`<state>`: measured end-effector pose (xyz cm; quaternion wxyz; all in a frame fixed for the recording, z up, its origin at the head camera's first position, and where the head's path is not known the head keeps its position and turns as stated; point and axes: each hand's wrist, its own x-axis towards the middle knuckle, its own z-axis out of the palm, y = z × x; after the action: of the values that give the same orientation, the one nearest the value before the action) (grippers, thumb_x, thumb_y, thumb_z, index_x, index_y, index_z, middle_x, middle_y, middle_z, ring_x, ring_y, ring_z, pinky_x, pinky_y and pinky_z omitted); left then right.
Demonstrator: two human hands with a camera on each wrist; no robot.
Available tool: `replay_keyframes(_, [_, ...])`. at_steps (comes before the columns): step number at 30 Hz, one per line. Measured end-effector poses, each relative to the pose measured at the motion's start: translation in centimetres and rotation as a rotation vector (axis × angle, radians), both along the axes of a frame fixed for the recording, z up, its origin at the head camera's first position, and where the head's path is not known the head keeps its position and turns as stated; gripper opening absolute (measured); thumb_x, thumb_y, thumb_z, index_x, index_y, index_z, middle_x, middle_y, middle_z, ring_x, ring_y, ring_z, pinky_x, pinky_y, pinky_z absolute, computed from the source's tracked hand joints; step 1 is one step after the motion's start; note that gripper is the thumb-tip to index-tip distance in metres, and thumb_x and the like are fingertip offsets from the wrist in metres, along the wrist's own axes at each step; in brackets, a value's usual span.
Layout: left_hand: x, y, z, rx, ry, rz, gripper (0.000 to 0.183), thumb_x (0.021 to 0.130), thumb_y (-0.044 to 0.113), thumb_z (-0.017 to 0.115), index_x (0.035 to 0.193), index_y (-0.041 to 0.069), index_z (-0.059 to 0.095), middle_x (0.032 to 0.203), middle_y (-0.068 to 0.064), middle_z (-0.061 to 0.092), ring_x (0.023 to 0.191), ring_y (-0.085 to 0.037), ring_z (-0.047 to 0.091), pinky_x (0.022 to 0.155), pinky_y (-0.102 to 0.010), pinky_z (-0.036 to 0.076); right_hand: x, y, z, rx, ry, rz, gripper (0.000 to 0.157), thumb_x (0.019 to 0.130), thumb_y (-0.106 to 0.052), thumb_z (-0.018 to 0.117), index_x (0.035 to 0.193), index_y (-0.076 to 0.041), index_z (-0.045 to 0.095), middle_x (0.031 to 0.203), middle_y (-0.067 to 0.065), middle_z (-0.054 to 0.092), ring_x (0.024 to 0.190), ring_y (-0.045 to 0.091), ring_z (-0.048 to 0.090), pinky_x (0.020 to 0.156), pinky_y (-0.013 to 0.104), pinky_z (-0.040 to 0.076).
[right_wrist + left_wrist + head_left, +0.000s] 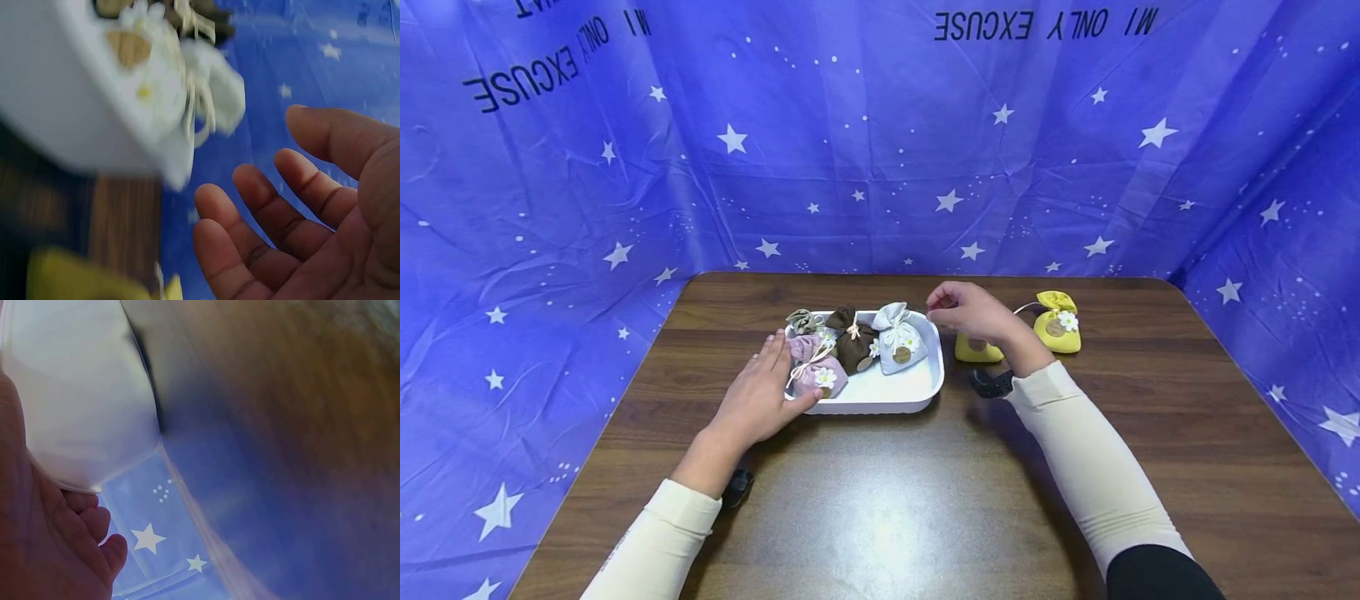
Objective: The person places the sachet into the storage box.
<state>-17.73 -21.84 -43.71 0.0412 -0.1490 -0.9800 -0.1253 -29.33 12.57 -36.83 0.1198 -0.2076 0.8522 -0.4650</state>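
Both my hands at a white tray of small cloth pouches

My left hand (pixel 752 400) lies along the left end of a white tray (pixel 887 390), fingers nearly straight against its side and thumb stretched to the near rim. It touches the tray without wrapping round it. My right hand (pixel 977 315) hangs just beyond the tray's right end, its grip loose and fairly wide: the right wrist view shows the fingers gently bent, the thumb well apart from them, and nothing between.

Four tied pouches sit in the tray. A pink pouch (pixel 808 380) with a white flower is at the near left, beside my left thumb. Behind it, partly hidden, is an olive pouch (pixel 805 321). To their right comes a brown pouch (pixel 853 348), then a white pouch (pixel 898 337) with a round brown tag, its gathered neck by the far rim. The tray's near right part is bare.

Two yellow ones rest outside, to the right: the nearer yellow pouch (pixel 979 352) is partly covered by my right hand in the head view; the farther yellow pouch (pixel 1063 342), with a white flower, is beyond my wrist.

The wooden table (pixel 850 467) meets a blue curtain (pixel 865 167) printed with white stars.
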Motion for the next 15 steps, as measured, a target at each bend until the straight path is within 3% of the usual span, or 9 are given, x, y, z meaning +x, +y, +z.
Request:
replay_keyframes(7, [0.1, 0.0, 0.0, 0.001, 0.013, 0.001, 0.098, 0.093, 0.063, 0.053, 0.149, -0.013, 0.028, 0.161, -0.027, 0.014, 0.148, -0.041, 0.015, 0.117, -0.055, 0.021, -0.7, 5.6, -0.1, 0.062, 0.02, -0.105, 0.026, 0.094, -0.011, 0.066, 0.113, 0.007, 0.06, 0.102, 0.015, 0.063, 0.085, 0.022, 0.059, 0.071, 0.031, 0.052])
replay_keyframes(15, [0.1, 0.1, 0.1, 0.004, 0.012, -0.001, 0.098, 0.093, 0.063, 0.053, 0.15, -0.013, 0.027, 0.16, -0.028, 0.015, 0.148, -0.041, 0.014, 0.117, -0.054, 0.022, -0.3, 11.6, -0.1, 0.073, -0.009, -0.202, 0.03, 0.097, -0.013, 0.063, 0.118, 0.007, 0.056, 0.107, 0.016, 0.06, 0.077, 0.012, 0.058, 0.061, 0.024, 0.051])
